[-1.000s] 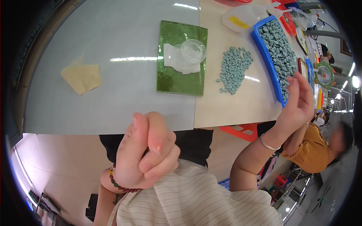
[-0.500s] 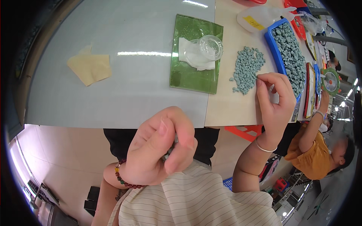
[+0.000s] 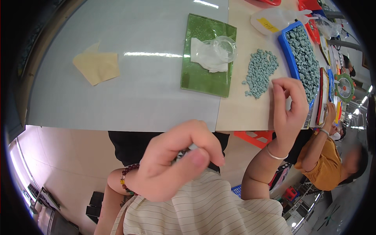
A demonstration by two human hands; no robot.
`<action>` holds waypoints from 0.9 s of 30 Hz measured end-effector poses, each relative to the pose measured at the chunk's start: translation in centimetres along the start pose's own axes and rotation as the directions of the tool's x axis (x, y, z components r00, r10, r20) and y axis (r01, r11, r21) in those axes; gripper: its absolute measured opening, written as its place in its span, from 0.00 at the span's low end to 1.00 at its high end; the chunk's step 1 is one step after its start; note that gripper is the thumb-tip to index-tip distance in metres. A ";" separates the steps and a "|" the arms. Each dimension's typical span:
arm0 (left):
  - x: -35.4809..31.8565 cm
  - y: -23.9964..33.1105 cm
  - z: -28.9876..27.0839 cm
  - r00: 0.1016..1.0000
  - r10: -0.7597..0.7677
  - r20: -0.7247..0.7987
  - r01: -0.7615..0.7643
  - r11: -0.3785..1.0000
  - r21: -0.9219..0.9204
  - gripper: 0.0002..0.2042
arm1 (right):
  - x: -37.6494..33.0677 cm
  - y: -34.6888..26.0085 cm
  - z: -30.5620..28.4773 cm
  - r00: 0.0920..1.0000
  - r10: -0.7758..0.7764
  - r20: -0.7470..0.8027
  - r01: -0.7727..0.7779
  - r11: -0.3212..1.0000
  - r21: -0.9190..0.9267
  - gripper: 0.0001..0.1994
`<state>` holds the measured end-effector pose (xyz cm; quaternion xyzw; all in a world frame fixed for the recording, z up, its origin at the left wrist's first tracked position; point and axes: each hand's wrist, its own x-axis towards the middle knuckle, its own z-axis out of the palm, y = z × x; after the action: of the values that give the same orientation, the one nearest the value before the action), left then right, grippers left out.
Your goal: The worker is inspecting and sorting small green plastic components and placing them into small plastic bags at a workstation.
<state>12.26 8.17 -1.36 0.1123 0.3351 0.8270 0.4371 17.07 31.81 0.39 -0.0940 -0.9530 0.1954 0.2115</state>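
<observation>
My left hand, a beaded bracelet at its wrist, is raised over my lap in front of the table edge. Its fingers curl round small grey-green stones, of which only bits show in the gap by the thumb. My right hand is just right of a loose pile of blue-green stones on the beige tabletop. Its thumb and forefinger are pinched together; whatever may be between them is too small to make out. Behind this hand stands a blue tray heaped with more such stones.
Left of the pile lies a green glass-like plate with white tissue and a clear round lid. Yellowish paper lies on the grey tabletop. A translucent bottle is at the back. A co-worker sits at right, near a green fan.
My left hand has turned and shifted slightly right, its thumb now lower and its grip opened a little. My right hand has drawn back a bit rightward from the pile's edge.
</observation>
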 end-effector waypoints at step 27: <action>-0.3 -0.4 -0.8 0.985 0.108 0.138 -0.143 0.951 0.275 0.03 | -3.5 -8.2 2.2 0.984 -0.172 0.049 0.097 0.741 0.665 0.14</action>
<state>12.31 7.72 -2.15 0.2448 0.4154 0.7883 0.3823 18.41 22.77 0.69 0.0663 -0.8367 0.5080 0.1934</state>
